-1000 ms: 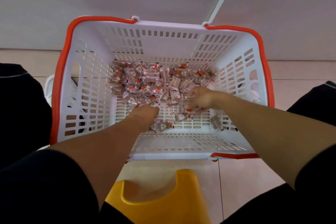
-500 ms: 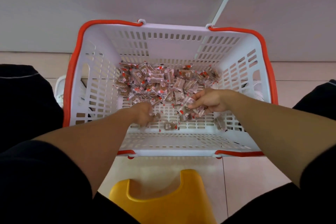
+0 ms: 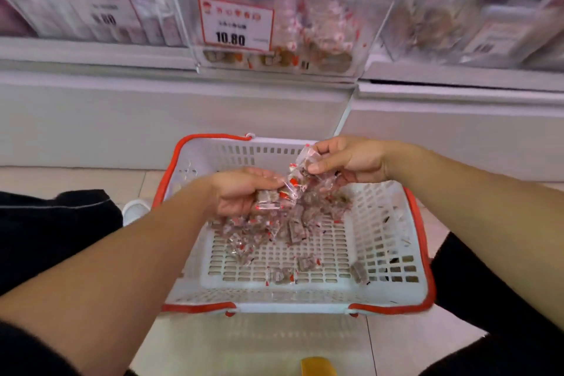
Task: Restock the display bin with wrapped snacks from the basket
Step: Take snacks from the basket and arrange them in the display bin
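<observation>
Above basket point(image 3: 418, 223) | left hand point(image 3: 241, 192) grips wrapped snacks point(image 3: 268, 200) | right hand point(image 3: 348, 159) pinches more snacks

Pale tiled floor point(image 3: 76, 175) down here, with a long white cabinet base point(image 3: 171, 113) running across the back. Blurry clear bins point(image 3: 476, 9) line the shelf above it, and one price tag point(image 3: 235, 24) reads 10.80.
</observation>
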Demonstrator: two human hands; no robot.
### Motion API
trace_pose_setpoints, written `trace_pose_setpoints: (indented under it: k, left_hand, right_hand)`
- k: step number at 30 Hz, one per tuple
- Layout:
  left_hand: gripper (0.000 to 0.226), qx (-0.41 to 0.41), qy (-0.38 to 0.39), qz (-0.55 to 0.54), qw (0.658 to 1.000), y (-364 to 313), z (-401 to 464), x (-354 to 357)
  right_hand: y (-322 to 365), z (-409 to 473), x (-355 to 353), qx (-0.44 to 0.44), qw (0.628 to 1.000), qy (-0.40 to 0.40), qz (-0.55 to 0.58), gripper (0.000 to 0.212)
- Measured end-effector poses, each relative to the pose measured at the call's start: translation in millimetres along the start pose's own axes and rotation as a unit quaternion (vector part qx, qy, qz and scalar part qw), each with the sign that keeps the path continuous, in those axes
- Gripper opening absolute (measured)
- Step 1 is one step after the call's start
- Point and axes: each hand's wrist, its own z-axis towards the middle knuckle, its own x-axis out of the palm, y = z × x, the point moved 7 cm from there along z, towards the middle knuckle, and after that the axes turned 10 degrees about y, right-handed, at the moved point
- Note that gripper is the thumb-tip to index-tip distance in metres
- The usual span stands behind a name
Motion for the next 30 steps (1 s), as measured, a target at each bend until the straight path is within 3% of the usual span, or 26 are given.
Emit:
trace_pose_setpoints:
  k: [5,10,12,14,18,21,25,30]
  left_hand:
    - [0.031,0.027,0.051,0.114,0.992,-94,-59,57]
    - [0.029,0.030,0.113,0.126,0.985,-146,-108,106]
    - [0.040,0.050,0.099,0.128,0.986,-155,-112,111]
    - [0.038,0.081,0.052,0.113,0.989,-162,-106,110]
    - [0.031,0.121,-0.002,0.039,0.992,-173,-90,117]
    - [0.052,0.105,0.052,0.038,0.992,-175,-81,133]
    - [0.053,0.114,0.157,0.066,0.979,-176,-79,153]
    - [0.072,0.095,0.136,0.055,0.985,-180,-74,141]
  right_hand:
    - [81,-59,14,-0.099,0.995,0.002,-0.002,0.028]
    - [139,-100,36,-0.231,0.973,0.005,0.014,0.024]
    - [154,-108,39,-0.266,0.964,0.005,0.020,0.023]
    - [167,-111,36,-0.291,0.956,-0.004,0.025,0.020]
    - [180,-118,26,-0.299,0.954,0.007,0.021,0.022]
    - [183,-125,25,-0.299,0.954,0.031,-0.001,0.021]
    - [180,-122,24,-0.297,0.954,0.023,-0.019,0.034]
    - [177,-114,24,-0.287,0.957,-0.029,-0.024,0.038]
